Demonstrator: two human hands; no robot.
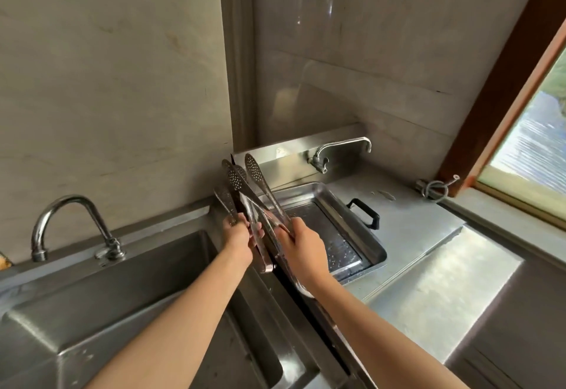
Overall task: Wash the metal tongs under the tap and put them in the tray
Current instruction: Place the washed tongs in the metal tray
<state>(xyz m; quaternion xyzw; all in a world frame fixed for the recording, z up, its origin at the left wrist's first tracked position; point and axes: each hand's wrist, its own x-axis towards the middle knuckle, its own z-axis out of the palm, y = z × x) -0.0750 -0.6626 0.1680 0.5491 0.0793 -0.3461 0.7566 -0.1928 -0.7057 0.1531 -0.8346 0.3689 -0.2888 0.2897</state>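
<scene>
The metal tongs (pixel 254 192) are shiny silver, and their spoon-shaped heads are patterned with rows of small round holes. The tray (pixel 346 220) is silver-grey steel with a darker grey floor speckled with fine dots, and its side handle (pixel 366 212) is black. The sink (pixel 122 281) is dull grey steel, while the sink tap (pixel 70 223) is bright chrome. The wall tap (pixel 337 151) is silver too. The wall tiles (pixel 107 82) are pale beige-grey with faint brownish veins. The window frame (pixel 502 76) is reddish-brown wood. The counter (pixel 413 223) is light grey steel with a pale sheen.
</scene>
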